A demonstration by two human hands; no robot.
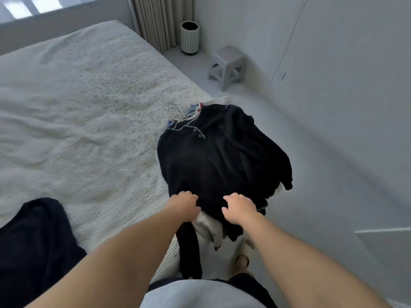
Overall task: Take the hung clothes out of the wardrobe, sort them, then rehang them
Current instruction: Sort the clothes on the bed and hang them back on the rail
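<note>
Dark top (220, 156) w/ white stitched trim sits mid-frame, on top of a pile of clothes at the bed's (89, 107) right corner, hanging over the edge toward the floor (311, 174). Wire hangers (175, 111) poke out at the pile's upper left, w/ a bit of red-blue fabric beside them. White garment (208, 227) shows under the dark one at the lower edge.

Left hand (185, 206) & right hand (239, 211) both on the top's near hem, side by side, fingers curled into the fabric; each grip is narrow, bunching cloth. Fingertips are buried in the dark cloth, so can't tell how deep the hold goes.

Another dark garment (35, 245) lies on the bed, lower left, well apart from the pile. Most of the bed surface upper left is open blanket. Floor right of the pile runs open to the wall. Grey stool (228, 65) upper centre-right, ribbed white bin (189, 37) behind it near the curtain (155, 18). A slippered foot (241, 261) shows on the floor below the pile, just beside the bed edge.
</note>
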